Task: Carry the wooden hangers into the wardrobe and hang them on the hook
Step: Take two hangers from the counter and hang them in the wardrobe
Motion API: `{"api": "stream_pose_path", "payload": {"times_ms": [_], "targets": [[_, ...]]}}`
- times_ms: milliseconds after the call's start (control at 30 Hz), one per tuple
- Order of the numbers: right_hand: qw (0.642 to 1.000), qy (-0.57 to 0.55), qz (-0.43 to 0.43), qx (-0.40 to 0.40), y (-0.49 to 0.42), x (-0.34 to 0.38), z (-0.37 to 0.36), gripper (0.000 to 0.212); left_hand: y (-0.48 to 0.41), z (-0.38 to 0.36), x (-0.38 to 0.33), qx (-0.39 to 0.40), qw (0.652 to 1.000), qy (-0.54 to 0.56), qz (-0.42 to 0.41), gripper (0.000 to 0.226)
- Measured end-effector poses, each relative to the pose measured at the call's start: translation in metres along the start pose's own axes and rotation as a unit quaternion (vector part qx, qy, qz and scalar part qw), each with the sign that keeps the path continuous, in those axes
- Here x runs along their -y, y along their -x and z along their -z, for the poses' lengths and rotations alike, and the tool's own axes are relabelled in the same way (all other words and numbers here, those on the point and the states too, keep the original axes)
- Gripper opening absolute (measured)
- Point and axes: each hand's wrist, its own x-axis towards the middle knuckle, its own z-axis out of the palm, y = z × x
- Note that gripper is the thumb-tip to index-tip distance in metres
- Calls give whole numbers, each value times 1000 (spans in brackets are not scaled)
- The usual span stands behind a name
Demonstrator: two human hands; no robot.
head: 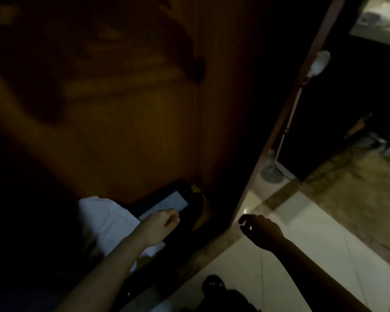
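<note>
No wooden hanger shows in either grip. The only possible trace is a set of pale, smeared bands (113, 86) high on the wardrobe's back panel (144, 136), well above both hands; these may be the hangers, but the blur and the dark leave that unsure.

The left hand (164, 221) reaches into the bottom of the wardrobe, its grip curled into a loose fist with nothing visible inside it. It sits at the near edge of a dark tray-like box (189, 194) that carries a pale flat sheet (167, 204). Just left of the forearm lies a white bundle of cloth (101, 217).

The right hand (260, 230) hangs outside the wardrobe over the pale tiled floor (313, 233), in deep shadow, its grip slack, thumb and forefinger apart and holding nothing.

Beyond the wardrobe's side edge (279, 122) stands a floor lamp (289, 122). The wardrobe's left half is lost in blackness, and a dark shape (212, 284) at the bottom edge is cut off.
</note>
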Motion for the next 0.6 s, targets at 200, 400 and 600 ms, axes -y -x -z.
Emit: {"api": "stream_pose_path", "payload": {"times_ms": [200, 400, 600], "targets": [[975, -116, -188, 35, 81, -43, -113, 27, 32, -73, 29, 153, 987, 4, 53, 19], [895, -306, -323, 39, 158, -74, -207, 27, 62, -136, 49, 259, 962, -33, 80, 20], [808, -404, -423, 64, 235, -107, -263, 26, 79, -185, 65, 344, 925, -56, 149, 31]]}}
